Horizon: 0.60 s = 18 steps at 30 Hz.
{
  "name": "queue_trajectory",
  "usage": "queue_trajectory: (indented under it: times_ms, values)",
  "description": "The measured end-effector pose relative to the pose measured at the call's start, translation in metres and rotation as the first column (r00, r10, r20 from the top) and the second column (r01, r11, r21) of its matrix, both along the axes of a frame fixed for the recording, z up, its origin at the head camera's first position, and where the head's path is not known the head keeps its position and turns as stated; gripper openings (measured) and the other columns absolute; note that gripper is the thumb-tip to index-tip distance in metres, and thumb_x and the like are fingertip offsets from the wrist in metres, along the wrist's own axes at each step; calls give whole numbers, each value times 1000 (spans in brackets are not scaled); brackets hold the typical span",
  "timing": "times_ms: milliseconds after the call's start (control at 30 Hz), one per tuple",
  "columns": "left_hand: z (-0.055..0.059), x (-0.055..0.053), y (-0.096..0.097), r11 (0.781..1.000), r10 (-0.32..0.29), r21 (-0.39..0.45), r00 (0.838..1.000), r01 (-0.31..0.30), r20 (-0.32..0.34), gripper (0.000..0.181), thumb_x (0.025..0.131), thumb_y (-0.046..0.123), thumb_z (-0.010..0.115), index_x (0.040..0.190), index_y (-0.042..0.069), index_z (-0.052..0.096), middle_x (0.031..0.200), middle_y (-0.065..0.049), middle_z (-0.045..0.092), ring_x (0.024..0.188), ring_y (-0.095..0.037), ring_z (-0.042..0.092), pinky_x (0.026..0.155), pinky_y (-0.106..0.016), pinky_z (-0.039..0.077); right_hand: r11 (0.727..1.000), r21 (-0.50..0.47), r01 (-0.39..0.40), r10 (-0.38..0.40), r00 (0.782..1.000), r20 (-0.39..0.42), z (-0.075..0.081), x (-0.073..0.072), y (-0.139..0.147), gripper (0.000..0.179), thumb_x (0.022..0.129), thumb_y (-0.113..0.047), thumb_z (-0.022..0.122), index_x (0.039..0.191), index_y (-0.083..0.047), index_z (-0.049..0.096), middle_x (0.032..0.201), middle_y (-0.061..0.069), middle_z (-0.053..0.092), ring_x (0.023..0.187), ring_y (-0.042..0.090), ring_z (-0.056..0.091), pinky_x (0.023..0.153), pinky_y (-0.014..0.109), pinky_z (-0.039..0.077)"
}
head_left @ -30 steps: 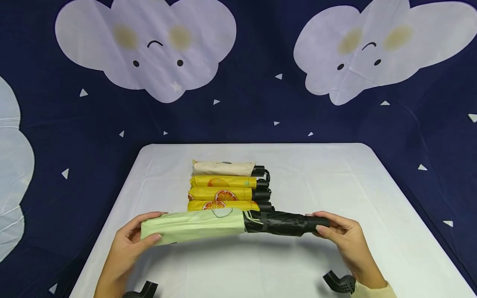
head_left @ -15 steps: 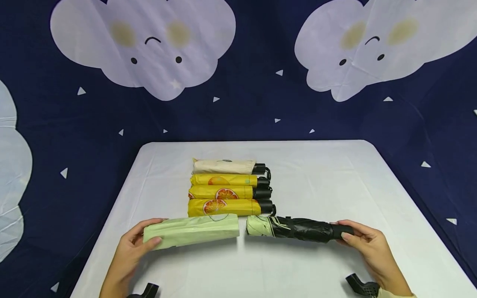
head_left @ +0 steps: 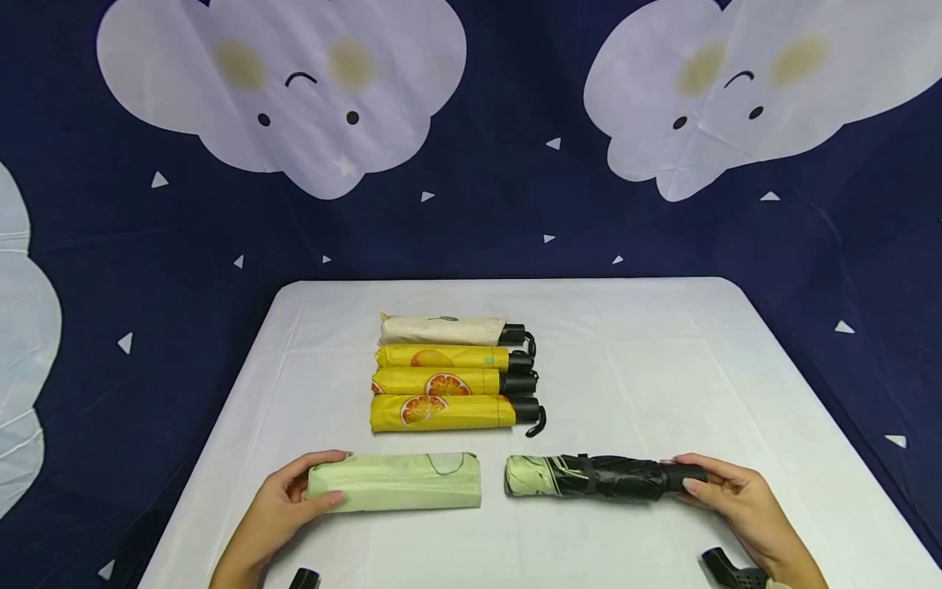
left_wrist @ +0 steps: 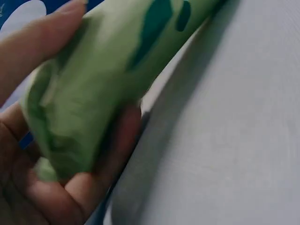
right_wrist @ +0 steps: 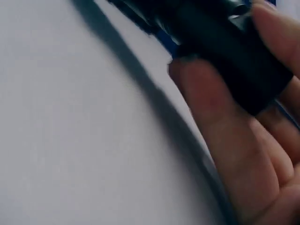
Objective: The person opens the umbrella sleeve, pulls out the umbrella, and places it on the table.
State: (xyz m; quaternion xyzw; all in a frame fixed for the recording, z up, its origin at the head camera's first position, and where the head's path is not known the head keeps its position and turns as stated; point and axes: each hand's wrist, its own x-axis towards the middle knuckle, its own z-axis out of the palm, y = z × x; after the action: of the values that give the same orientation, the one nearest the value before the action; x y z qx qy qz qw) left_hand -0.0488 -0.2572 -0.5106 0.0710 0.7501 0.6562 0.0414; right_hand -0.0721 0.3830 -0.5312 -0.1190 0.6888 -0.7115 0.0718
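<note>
A pale green umbrella sleeve [head_left: 397,483] lies level in front of the yellow umbrellas, its left end pinched between thumb and fingers of my left hand [head_left: 294,495]. In the left wrist view the sleeve [left_wrist: 89,89] shows dark green marks and a crumpled end. To its right is a folded umbrella [head_left: 611,477], black with a light green tip, which my right hand [head_left: 736,495] grips by the black handle. A narrow gap parts the sleeve from the umbrella tip. The right wrist view has the dark handle [right_wrist: 225,47] between thumb and fingers.
Behind, several sleeved umbrellas lie in a row on the white table [head_left: 625,360]: a cream umbrella [head_left: 441,330] farthest back, then yellow ones with orange-slice prints, the nearest yellow umbrella [head_left: 471,413] included. A dark blue cloud-print cloth [head_left: 500,204] hangs beyond the table.
The umbrella has come out of the green sleeve as my right hand moved right. Both hands have since come nearer the front and lower, with sleeve and umbrella apart.
</note>
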Motion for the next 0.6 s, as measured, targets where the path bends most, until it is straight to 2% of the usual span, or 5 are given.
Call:
queue_trajectory:
  times_ms: [100, 200, 333, 467, 600]
  values:
    - [2, 0, 5, 994, 40, -103, 999, -38, 17, 51, 85, 4, 83, 133, 4, 65, 128, -12, 65, 102, -14, 66, 79, -26, 59, 991, 131, 36, -35, 999, -13, 0, 1, 0, 37, 97, 13, 59, 133, 18, 55, 125, 9, 72, 112, 15, 69, 85, 28, 59]
    - [4, 1, 9, 984, 86, -161, 996, -83, 13, 51, 83, 13, 87, 130, 11, 68, 128, -11, 65, 103, -15, 66, 82, -24, 57, 972, 228, 55, -50, 998, -27, 1, 2, -1, 40, 97, 8, 64, 136, 15, 56, 127, 11, 70, 114, 15, 68, 87, 26, 58]
    - [4, 0, 11, 969, 104, -221, 994, -112, -44, 51, 82, 18, 88, 129, 16, 69, 130, -7, 66, 112, -10, 63, 91, -15, 51, 935, 337, 115, -98, 993, -67, 7, 3, -4, 43, 95, -2, 71, 137, 6, 61, 131, 14, 68, 120, 13, 65, 91, 23, 55]
    - [1, 0, 11, 957, 104, -265, 992, -120, -76, 55, 80, 20, 90, 131, 18, 68, 134, -1, 64, 124, -3, 55, 99, -9, 42, 830, 524, 190, -153, 982, -114, 17, 4, -9, 44, 93, -19, 78, 135, -10, 68, 131, 9, 69, 117, 2, 63, 90, 14, 52]
    - [2, 1, 13, 950, 91, -293, 993, -111, -79, 62, 79, 26, 91, 134, 17, 65, 138, 1, 60, 129, 1, 49, 103, -7, 38, 669, 701, 247, -158, 969, -191, 32, 7, -14, 48, 86, -35, 84, 130, -19, 73, 125, 5, 72, 103, -2, 66, 78, 11, 53]
